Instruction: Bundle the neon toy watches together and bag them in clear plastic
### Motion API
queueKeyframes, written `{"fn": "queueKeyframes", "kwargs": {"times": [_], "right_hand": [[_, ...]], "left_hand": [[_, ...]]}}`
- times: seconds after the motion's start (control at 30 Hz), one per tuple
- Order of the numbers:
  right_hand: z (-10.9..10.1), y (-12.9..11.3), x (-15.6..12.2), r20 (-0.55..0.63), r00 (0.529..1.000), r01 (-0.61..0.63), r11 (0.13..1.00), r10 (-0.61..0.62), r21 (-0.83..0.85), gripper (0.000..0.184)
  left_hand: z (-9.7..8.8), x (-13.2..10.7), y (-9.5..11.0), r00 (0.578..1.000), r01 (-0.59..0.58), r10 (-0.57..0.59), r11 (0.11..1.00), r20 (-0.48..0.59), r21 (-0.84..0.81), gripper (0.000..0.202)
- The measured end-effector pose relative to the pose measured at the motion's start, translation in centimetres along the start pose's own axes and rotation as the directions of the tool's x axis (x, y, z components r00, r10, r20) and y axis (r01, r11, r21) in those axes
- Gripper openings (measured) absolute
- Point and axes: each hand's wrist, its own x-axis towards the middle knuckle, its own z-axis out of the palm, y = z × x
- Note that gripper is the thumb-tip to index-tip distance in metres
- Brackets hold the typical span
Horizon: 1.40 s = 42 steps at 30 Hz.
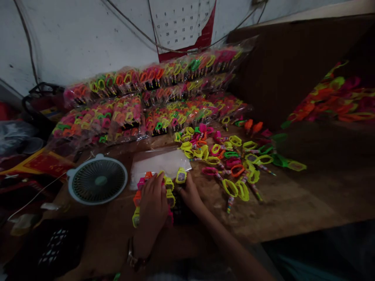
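My right hand (190,194) grips a yellow toy watch (181,176) with a picture on its face, beside a dark holder (183,214). My left hand (154,199) lies with fingers stretched over a cluster of toy watches (170,191) in yellow, orange and pink, set in rows in that holder. Its palm hides part of the cluster. Just behind both hands are clear plastic bags (161,162) lying flat. To the right spreads a loose pile of bright toy watches (231,187), several with striped, pencil-like stems.
A round light-blue fan (99,179) sits at the left. Stacked bagged toy watches (125,113) line the wall. A large cardboard box (281,66) stands at the right, with more colourful pieces (336,97) by it. A black perforated sheet (49,246) is at the front left.
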Motion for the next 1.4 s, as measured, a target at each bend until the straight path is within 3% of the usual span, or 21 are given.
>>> {"fn": "queueKeyframes", "kwargs": {"times": [0.13,0.3,0.47,0.67,1.03,1.2,1.4], "right_hand": [[0.4,0.7,0.3,0.010,1.000,0.026,0.996,-0.027,0.085,0.028],[0.8,1.1,0.5,0.033,0.999,-0.012,0.994,0.016,-0.105,0.031],[1.4,0.5,0.6,0.113,0.993,-0.011,0.978,0.036,-0.207,0.022],[0.7,0.2,0.8,0.161,0.986,0.065,0.990,-0.045,-0.123,0.033],[-0.6,0.1,1.9,0.312,0.942,0.165,0.980,-0.125,-0.108,0.037],[-0.9,0.7,1.2,0.330,0.935,0.179,0.977,-0.133,-0.113,0.037],[-1.1,1.0,0.0,0.234,0.955,0.215,0.967,-0.179,-0.136,0.033]], "left_hand": [[0.3,0.0,-0.5,1.000,-0.024,0.024,1.000,-0.006,0.014,0.037],[0.7,-0.2,-1.0,0.998,-0.050,0.050,0.999,-0.048,0.004,0.037],[0.4,-0.2,-0.2,0.997,0.016,-0.021,0.998,-0.072,-0.067,0.040],[0.1,-0.1,0.2,0.994,0.087,-0.093,0.991,-0.057,-0.105,0.036],[0.2,-0.4,-0.4,0.996,0.034,-0.044,0.992,-0.083,-0.119,0.037],[-0.3,0.5,-0.2,0.999,0.030,-0.031,0.999,0.024,0.034,0.037],[-1.0,2.3,1.2,0.947,-0.078,0.043,0.992,0.318,0.099,0.040]]}}
